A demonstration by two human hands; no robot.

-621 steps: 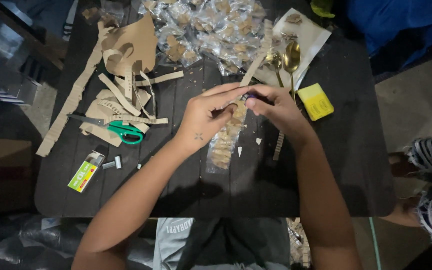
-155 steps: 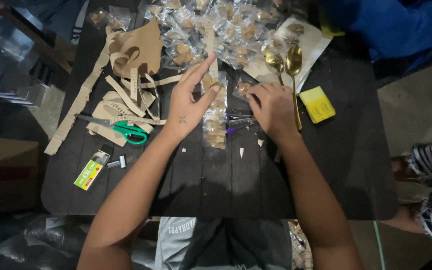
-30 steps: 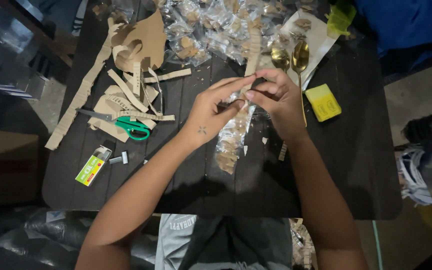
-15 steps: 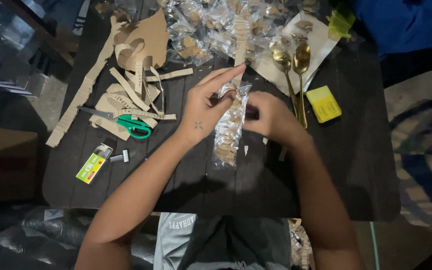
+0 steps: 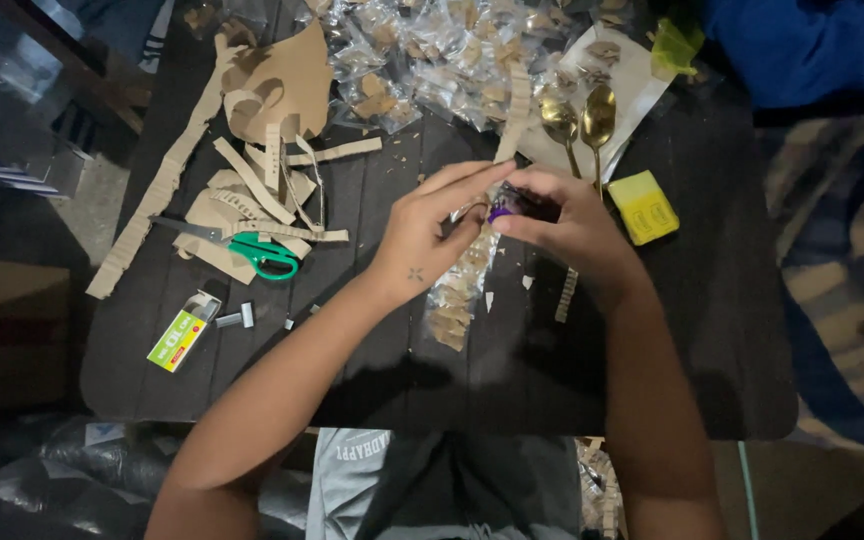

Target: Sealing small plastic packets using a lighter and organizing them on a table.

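Both hands meet over the middle of the dark slatted bench (image 5: 712, 330). The left hand (image 5: 430, 232) has its fingers stretched toward three o'clock, its fingertips pinching the top of a long clear plastic packet (image 5: 460, 290) of tan snack pieces, which trails toward six o'clock onto the bench. The right hand (image 5: 567, 222) is curled around a small purple tool (image 5: 501, 212) at that same top edge; I cannot tell what kind of tool it is. The step in hand looks like closing the packet's mouth, which calls for keeping the crinkly film pinched flat against the tool.

At twelve o'clock lies a heap of filled glossy packets (image 5: 432, 50). At ten o'clock are rough-cut corrugated cardboard strips (image 5: 272, 190) and green-handled scissors (image 5: 252, 250). Two shiny gold spoons (image 5: 582, 120) rest on white paper at one o'clock, a flat yellow box (image 5: 646, 206) at three o'clock, and a small staple box (image 5: 180, 335) at eight o'clock.
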